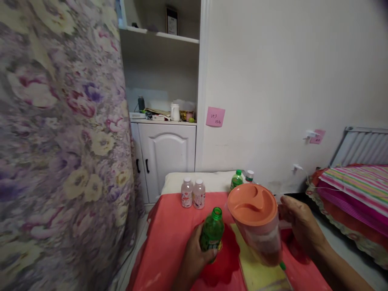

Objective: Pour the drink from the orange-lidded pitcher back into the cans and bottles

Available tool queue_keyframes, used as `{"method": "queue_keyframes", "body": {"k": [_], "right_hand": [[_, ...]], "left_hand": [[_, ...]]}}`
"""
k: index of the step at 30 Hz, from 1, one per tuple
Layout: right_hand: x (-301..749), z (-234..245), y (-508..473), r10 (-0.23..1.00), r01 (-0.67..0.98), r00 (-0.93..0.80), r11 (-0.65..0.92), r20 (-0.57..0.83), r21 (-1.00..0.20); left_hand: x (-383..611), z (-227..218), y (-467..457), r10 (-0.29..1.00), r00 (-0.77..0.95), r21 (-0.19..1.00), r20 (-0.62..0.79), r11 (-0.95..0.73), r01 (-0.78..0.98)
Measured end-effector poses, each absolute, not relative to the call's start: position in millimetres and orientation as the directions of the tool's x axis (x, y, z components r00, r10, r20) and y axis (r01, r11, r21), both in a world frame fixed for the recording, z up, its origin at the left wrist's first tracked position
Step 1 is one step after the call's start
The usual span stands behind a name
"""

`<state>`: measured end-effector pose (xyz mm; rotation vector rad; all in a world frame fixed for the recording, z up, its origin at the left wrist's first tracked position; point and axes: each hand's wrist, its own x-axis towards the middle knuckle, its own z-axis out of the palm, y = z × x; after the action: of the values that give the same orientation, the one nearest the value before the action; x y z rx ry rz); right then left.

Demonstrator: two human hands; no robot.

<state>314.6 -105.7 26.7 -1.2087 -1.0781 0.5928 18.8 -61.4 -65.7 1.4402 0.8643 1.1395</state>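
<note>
My left hand (197, 255) is wrapped round a green plastic bottle (213, 231), held nearly upright with its mouth uncapped, above a red scalloped dish (232, 258). On the right, my right hand (298, 216) grips the handle of a clear pitcher (263, 240) with an orange lid (252, 205). The pitcher tilts a little and stands close beside the bottle, apart from it. Its handle is mostly hidden by my fingers. Beneath the pitcher lies a yellow cloth (253, 270), with a small green object (282, 266), perhaps a cap, partly showing at its edge.
Two pinkish bottles with white caps (193, 194) stand at the table's back left. Behind the pitcher are a green-capped bottle (236, 180) and a white-capped bottle (249, 176). A red tablecloth (169, 226) covers the table. A floral curtain (66, 141) hangs left; a bed (357, 194) stands right.
</note>
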Motion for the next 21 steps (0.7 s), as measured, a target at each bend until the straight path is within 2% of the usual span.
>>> {"method": "queue_keyframes", "body": {"k": [3, 8, 14, 21], "right_hand": [[314, 41, -107, 0.87, 0.173, 0.386, 0.258, 0.306, -0.951], [308, 62, -107, 0.881, 0.277, 0.348, 0.229, 0.32, -0.933], [300, 82, -104, 0.88, 0.39, 0.301, 0.237, 0.367, -0.89], [298, 92, -99, 0.887, 0.432, 0.252, 0.254, 0.387, -0.865]], "left_hand": [[19, -62, -64, 0.937, 0.295, 0.981, 0.188, -0.168, -0.092], [18, -64, -64, 0.934, 0.298, 0.976, 0.199, -0.163, -0.142], [17, -65, -64, 0.933, 0.281, 0.974, 0.223, -0.201, -0.108], [16, -71, -63, 0.929, 0.279, 0.969, 0.245, -0.226, -0.098]]}}
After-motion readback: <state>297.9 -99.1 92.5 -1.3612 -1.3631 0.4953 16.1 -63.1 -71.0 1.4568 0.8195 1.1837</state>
